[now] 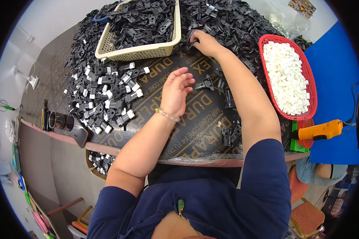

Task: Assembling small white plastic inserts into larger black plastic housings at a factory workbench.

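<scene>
My right hand (205,43) is at the edge of a big heap of black plastic parts (227,30), beside the cream basket. Its fingers are curled on a black plastic part (192,38), partly hidden by neighbouring pieces. Over the middle of the table, my left hand (175,89) is raised with its fingers loosely bent and nothing visible in it. Just right of its fingertips lies a loose black part (205,83). Black parts with white caps (125,117) are spread over the table to the left.
A cream basket (139,53) full of black parts stands at the back. On the right sit a red basket (313,93) of small white pieces and an orange-yellow tool (321,130). A phone (81,134) and dark cups (58,119) stand near the left edge.
</scene>
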`<state>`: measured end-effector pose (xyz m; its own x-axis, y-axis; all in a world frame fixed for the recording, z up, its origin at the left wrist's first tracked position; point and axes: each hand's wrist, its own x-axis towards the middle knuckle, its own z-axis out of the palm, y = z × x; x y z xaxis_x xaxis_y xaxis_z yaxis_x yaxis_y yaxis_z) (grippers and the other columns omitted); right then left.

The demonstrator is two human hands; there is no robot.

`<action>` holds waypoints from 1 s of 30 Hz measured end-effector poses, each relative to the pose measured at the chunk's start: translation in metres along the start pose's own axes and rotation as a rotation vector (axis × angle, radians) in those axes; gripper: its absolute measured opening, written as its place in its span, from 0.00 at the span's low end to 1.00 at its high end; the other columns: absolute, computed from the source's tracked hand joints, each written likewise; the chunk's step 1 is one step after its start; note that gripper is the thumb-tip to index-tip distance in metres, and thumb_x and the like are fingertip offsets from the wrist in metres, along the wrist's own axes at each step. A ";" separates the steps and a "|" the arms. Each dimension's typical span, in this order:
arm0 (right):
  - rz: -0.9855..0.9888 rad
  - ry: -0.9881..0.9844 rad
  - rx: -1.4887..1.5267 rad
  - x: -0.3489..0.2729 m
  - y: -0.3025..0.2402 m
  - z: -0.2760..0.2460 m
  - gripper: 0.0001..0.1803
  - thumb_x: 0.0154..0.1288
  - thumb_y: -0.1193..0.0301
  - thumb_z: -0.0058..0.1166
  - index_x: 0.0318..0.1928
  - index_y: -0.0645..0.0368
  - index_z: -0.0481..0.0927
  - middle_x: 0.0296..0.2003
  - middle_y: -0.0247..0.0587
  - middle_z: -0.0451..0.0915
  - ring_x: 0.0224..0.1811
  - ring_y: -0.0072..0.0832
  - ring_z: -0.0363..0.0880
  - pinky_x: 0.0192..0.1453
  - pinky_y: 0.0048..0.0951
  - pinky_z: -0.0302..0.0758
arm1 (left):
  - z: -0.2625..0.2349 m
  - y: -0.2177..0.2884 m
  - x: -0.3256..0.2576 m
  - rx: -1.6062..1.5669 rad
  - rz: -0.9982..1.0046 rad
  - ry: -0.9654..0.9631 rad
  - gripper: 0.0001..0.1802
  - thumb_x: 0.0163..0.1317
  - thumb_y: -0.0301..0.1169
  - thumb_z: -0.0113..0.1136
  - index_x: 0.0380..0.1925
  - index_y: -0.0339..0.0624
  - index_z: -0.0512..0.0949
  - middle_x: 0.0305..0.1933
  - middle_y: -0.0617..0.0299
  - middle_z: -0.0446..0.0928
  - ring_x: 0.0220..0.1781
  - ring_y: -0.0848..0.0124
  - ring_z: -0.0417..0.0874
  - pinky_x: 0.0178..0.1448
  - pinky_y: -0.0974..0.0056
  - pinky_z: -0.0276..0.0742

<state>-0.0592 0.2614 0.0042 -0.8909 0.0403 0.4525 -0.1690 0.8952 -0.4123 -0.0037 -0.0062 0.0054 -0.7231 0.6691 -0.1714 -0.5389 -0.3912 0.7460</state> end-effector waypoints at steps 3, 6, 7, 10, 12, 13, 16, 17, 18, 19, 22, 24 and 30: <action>0.062 -0.140 -0.124 -0.025 -0.031 -0.017 0.10 0.53 0.73 0.65 0.38 0.59 0.83 0.42 0.50 0.81 0.50 0.47 0.80 0.54 0.41 0.77 | -0.006 0.002 0.002 0.010 0.057 0.026 0.15 0.69 0.29 0.56 0.55 0.43 0.75 0.50 0.63 0.78 0.48 0.74 0.79 0.49 0.67 0.74; 0.083 -0.247 -0.022 -0.058 -0.065 -0.040 0.12 0.50 0.74 0.68 0.36 0.61 0.84 0.38 0.53 0.83 0.47 0.50 0.81 0.53 0.41 0.77 | -0.001 -0.001 0.000 0.063 0.096 0.040 0.19 0.68 0.28 0.57 0.58 0.43 0.73 0.59 0.59 0.73 0.55 0.74 0.76 0.53 0.66 0.74; 0.093 -0.185 0.010 -0.069 -0.079 -0.049 0.11 0.51 0.74 0.68 0.37 0.62 0.84 0.38 0.51 0.82 0.44 0.48 0.82 0.51 0.40 0.77 | 0.003 -0.003 -0.002 0.134 0.123 0.031 0.20 0.68 0.27 0.57 0.60 0.43 0.72 0.61 0.58 0.72 0.56 0.73 0.74 0.55 0.66 0.73; 0.354 -0.018 0.188 -0.098 -0.113 -0.071 0.09 0.58 0.78 0.64 0.39 0.63 0.81 0.37 0.38 0.80 0.40 0.29 0.81 0.48 0.29 0.78 | 0.011 -0.006 -0.008 0.204 0.105 -0.041 0.29 0.65 0.23 0.60 0.67 0.41 0.66 0.65 0.53 0.68 0.62 0.69 0.72 0.62 0.62 0.73; 0.469 0.051 0.471 -0.117 -0.129 -0.074 0.09 0.60 0.79 0.63 0.41 0.64 0.81 0.38 0.37 0.80 0.39 0.25 0.81 0.46 0.27 0.78 | 0.020 -0.009 -0.017 0.350 0.156 -0.218 0.37 0.62 0.19 0.63 0.70 0.42 0.62 0.65 0.53 0.68 0.66 0.67 0.70 0.65 0.60 0.73; 0.574 0.113 0.762 -0.127 -0.136 -0.074 0.09 0.61 0.79 0.63 0.42 0.64 0.80 0.39 0.35 0.81 0.38 0.21 0.80 0.44 0.25 0.78 | 0.025 -0.008 -0.022 0.338 0.125 -0.252 0.42 0.60 0.15 0.64 0.73 0.42 0.58 0.62 0.54 0.71 0.64 0.67 0.74 0.64 0.62 0.76; 0.649 0.188 1.130 -0.150 -0.169 -0.071 0.08 0.64 0.80 0.61 0.44 0.64 0.80 0.40 0.34 0.81 0.38 0.20 0.80 0.45 0.24 0.80 | 0.024 -0.011 -0.027 0.429 0.195 -0.340 0.42 0.61 0.14 0.63 0.74 0.43 0.57 0.57 0.57 0.75 0.56 0.69 0.80 0.58 0.67 0.79; 0.632 0.192 1.119 -0.158 -0.169 -0.070 0.09 0.64 0.80 0.61 0.45 0.64 0.80 0.40 0.34 0.81 0.40 0.19 0.81 0.46 0.23 0.80 | 0.023 -0.011 -0.025 0.495 0.210 -0.354 0.42 0.62 0.13 0.61 0.75 0.42 0.55 0.53 0.57 0.77 0.50 0.70 0.83 0.55 0.69 0.81; 0.628 0.197 1.121 -0.164 -0.169 -0.071 0.09 0.64 0.80 0.61 0.45 0.64 0.80 0.40 0.34 0.81 0.40 0.19 0.81 0.46 0.23 0.80 | 0.022 -0.011 -0.024 0.500 0.212 -0.358 0.42 0.62 0.13 0.61 0.75 0.42 0.55 0.53 0.57 0.77 0.50 0.70 0.83 0.55 0.69 0.81; 0.599 0.237 1.129 -0.170 -0.169 -0.072 0.10 0.64 0.80 0.61 0.46 0.64 0.79 0.40 0.34 0.81 0.41 0.19 0.80 0.47 0.23 0.79 | 0.021 -0.010 -0.025 0.459 0.118 -0.360 0.41 0.63 0.14 0.61 0.74 0.40 0.56 0.55 0.55 0.77 0.53 0.68 0.83 0.58 0.67 0.80; 0.582 0.269 1.133 -0.177 -0.162 -0.082 0.12 0.65 0.80 0.60 0.48 0.64 0.79 0.41 0.33 0.81 0.43 0.18 0.80 0.51 0.21 0.77 | 0.021 -0.011 -0.024 0.391 -0.064 -0.330 0.35 0.63 0.15 0.60 0.69 0.38 0.60 0.55 0.52 0.78 0.51 0.66 0.84 0.59 0.63 0.81; 0.633 0.266 0.815 -0.179 -0.154 -0.091 0.11 0.64 0.79 0.61 0.47 0.64 0.78 0.41 0.32 0.81 0.40 0.17 0.79 0.49 0.23 0.76 | 0.020 -0.013 -0.019 0.307 -0.112 -0.342 0.31 0.63 0.14 0.59 0.65 0.38 0.63 0.54 0.51 0.78 0.49 0.65 0.85 0.58 0.62 0.82; 0.499 0.322 0.067 -0.186 -0.154 -0.085 0.12 0.62 0.77 0.62 0.46 0.63 0.78 0.28 0.35 0.81 0.26 0.21 0.78 0.33 0.25 0.75 | 0.027 -0.003 -0.028 0.305 -0.143 -0.414 0.24 0.67 0.17 0.55 0.62 0.42 0.68 0.52 0.61 0.78 0.51 0.73 0.80 0.57 0.67 0.78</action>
<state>0.1683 0.1537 0.0514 -0.6983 0.5909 0.4039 0.2014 0.7037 -0.6813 0.0298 -0.0069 0.0249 -0.3872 0.9199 -0.0626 -0.4252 -0.1179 0.8974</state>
